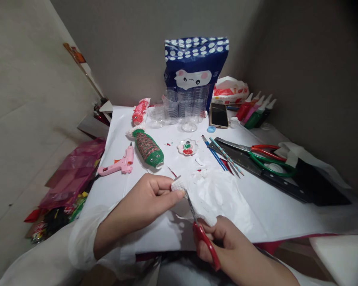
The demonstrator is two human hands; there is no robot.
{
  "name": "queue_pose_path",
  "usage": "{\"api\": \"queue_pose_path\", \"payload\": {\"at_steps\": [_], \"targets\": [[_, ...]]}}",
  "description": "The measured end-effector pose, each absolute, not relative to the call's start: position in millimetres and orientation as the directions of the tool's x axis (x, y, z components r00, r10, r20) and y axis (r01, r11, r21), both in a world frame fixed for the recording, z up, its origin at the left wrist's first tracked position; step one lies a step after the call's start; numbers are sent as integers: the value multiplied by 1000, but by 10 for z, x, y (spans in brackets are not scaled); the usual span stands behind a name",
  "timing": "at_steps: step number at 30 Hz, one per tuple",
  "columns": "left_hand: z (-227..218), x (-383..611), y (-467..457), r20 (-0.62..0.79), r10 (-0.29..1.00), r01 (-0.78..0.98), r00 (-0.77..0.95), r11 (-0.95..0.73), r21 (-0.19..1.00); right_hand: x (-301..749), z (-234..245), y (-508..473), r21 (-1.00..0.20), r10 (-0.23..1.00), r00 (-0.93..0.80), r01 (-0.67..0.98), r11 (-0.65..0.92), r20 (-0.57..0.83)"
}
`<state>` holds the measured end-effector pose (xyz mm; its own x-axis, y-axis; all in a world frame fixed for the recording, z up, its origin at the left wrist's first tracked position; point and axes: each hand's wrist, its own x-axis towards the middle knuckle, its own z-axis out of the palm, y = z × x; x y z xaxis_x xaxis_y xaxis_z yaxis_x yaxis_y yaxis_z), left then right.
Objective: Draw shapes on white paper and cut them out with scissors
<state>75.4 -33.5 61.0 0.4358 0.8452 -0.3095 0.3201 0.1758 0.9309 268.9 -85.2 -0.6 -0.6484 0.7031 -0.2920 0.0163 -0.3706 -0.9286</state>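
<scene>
My left hand (pixel 150 196) pinches a small white textured piece (pixel 178 185) between thumb and fingers. My right hand (pixel 226 244) grips red-handled scissors (pixel 201 232), whose blades reach up to the white piece. More white material (pixel 210 219) sits just above my right hand. Both hands hover over the near edge of the white-covered table (pixel 271 210). A green and red fish-shaped bottle craft (pixel 147 147) lies beyond my left hand.
A pink glue gun (pixel 117 165) lies at left. Behind are a red fish craft (pixel 140 111), stacked clear cups (pixel 181 107), a blue dotted bag (pixel 195 67), a phone (pixel 218 115), paint bottles (pixel 255 111), a palette (pixel 187 147), brushes (pixel 222 155) and large scissors (pixel 256 155).
</scene>
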Motion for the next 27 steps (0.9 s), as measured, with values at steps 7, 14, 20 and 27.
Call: {"api": "queue_pose_path", "payload": {"at_steps": [7,14,20,27], "targets": [[614,728,-349,-393,775,283,495,283,916,2784,72,-794,-930,651,-696,67,-363,-304],[639,738,-350,-383,741,209,552,321,924,2848,67,-762,-934,621,-734,54,-354,-277],[637,716,-344,-363,751,216,551,292,932,2901,45,-774,-919,605,-731,75,-388,-315],[643,697,-339,-393,732,290,557,272,917,2933,102,-744,-916,564,-758,112,-384,-329]]}}
